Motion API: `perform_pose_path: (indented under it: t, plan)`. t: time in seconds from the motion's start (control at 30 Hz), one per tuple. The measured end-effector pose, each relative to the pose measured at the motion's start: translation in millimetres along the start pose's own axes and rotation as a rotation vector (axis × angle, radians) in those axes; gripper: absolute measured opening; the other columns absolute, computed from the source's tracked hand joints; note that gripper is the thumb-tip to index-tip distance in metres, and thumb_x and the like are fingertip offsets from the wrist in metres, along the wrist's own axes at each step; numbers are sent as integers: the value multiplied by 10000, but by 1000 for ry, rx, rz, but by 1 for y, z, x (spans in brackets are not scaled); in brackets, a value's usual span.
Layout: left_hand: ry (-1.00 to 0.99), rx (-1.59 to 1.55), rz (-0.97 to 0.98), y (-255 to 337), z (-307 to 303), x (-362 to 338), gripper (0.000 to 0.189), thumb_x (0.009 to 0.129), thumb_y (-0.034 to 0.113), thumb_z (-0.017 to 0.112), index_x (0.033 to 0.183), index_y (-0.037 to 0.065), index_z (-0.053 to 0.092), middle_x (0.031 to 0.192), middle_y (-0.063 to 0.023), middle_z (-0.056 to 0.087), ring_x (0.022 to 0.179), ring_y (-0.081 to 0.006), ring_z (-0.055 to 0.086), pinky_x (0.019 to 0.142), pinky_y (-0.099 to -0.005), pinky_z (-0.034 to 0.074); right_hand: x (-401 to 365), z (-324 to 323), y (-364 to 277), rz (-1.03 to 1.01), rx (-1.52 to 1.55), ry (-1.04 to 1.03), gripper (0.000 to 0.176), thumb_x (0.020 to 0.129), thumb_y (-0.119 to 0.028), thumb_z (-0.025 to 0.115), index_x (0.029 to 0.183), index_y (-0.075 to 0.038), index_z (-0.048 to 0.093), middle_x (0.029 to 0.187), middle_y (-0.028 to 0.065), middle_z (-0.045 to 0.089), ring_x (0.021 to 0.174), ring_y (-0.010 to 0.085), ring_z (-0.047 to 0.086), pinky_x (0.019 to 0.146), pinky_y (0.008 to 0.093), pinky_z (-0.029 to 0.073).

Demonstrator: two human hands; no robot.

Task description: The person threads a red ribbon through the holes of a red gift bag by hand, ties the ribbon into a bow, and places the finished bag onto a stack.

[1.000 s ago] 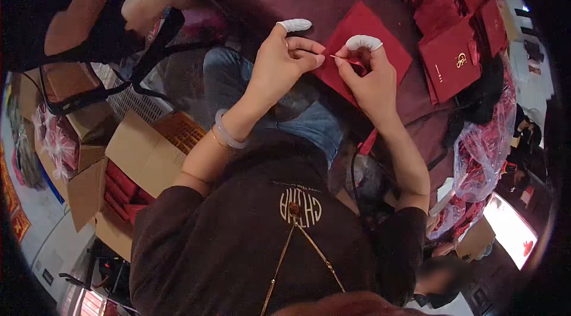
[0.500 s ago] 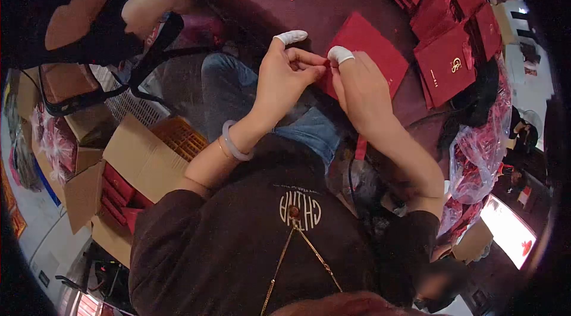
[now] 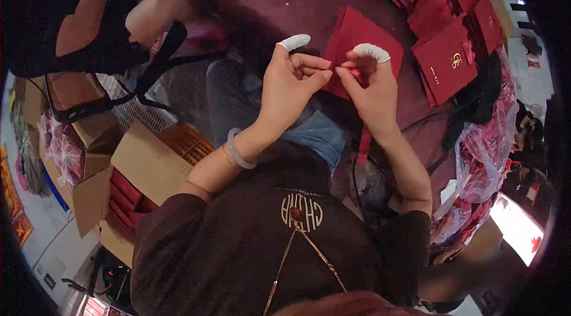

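A flat red gift bag [image 3: 366,30] lies on the dark red table under and beyond my fingers. My left hand [image 3: 288,87] pinches thumb and fingers together near the bag's near left edge; whatever is between the tips is too small to make out. Close beside it, my right hand [image 3: 377,90] has its thumb and fingers curled around a bit of red ribbon [image 3: 355,71]. White finger covers sit on one finger of each hand, and both covered fingers are raised. A red strip [image 3: 364,146] hangs below my right wrist at the table edge.
Several red bags with gold print [image 3: 446,63] are stacked at the table's far right. Plastic-wrapped red goods [image 3: 485,149] stand at right. At left are an open carton [image 3: 151,152] with red items, an orange crate [image 3: 185,142] and another person's arm [image 3: 89,19].
My right hand has turned and drawn slightly right, opening a small gap from the left fingertips and showing the red ribbon bit. My left hand has barely moved.
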State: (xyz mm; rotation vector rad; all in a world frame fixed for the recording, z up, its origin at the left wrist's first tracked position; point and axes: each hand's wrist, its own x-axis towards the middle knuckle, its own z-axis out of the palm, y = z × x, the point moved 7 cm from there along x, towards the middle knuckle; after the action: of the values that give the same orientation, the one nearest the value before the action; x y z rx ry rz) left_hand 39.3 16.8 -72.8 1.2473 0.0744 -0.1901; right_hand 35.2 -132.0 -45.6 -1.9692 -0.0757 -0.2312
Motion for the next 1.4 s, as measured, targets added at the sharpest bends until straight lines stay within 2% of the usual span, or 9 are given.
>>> perform_pose_path:
  t: [0.37,0.47,0.53,0.77,0.93,1.07,1.13,1.23,1.4]
  plan:
    - [14,-7,3,2,7,0,510,770,-75,605,1199,-28,335,903,-120,606,782,-106,566,703,-217,463,-7,-8,-3,-75,-120,-33,456,761,-85,650,1187,-69,487,845,51,606,824,202,584,771,307,438]
    - [0,-11,-17,-2,8,-2,503,775,-69,606,1200,-20,339,906,-113,604,787,-101,559,705,-212,458,-5,-10,1,-37,-93,-30,473,779,-23,629,1220,-47,457,852,20,590,804,102,543,802,239,413]
    - [-8,61,20,0,10,-5,510,788,-59,607,1226,-29,346,969,-121,603,861,-123,574,779,-240,475,-5,-5,-13,-259,-341,-55,465,779,-101,626,1211,-59,460,861,24,612,815,188,577,793,327,395]
    - [-132,251,-8,5,13,5,420,840,-51,528,1235,-22,386,1027,-125,612,911,-111,570,812,-225,446,0,-7,9,48,-60,-123,413,780,-114,616,1168,-46,490,818,41,615,712,165,576,756,321,389]
    - [-292,828,173,11,17,16,430,766,-30,596,1180,11,486,976,-70,630,803,-82,537,705,-222,429,-2,-8,11,33,-67,-127,397,783,-122,618,1154,-53,496,815,35,613,700,169,576,734,314,389]
    - [-329,853,120,9,19,20,463,720,-8,637,1161,20,498,917,-40,625,707,-86,479,655,-230,412,-3,-7,10,33,-107,-186,480,770,-86,634,1219,-67,463,829,29,593,745,139,513,758,290,383]
    - [-298,882,208,15,21,20,419,687,-7,622,1091,10,510,832,-85,609,700,-191,545,627,-287,440,-2,-8,12,21,-101,-195,509,756,-82,644,1231,-75,462,834,25,587,748,144,509,763,296,382]
    - [-286,902,157,15,21,20,430,670,-24,622,1082,-10,499,821,-105,601,712,-224,558,635,-315,446,0,-5,-3,-174,-167,-370,626,720,-139,669,1289,-92,413,830,43,560,771,185,556,757,334,377]
    - [-339,992,274,27,20,24,373,679,-26,638,1018,-2,485,768,-90,595,681,-149,525,619,-261,432,6,-5,8,-146,-72,-407,590,729,-131,659,1271,-76,434,797,48,565,737,220,562,687,347,417]
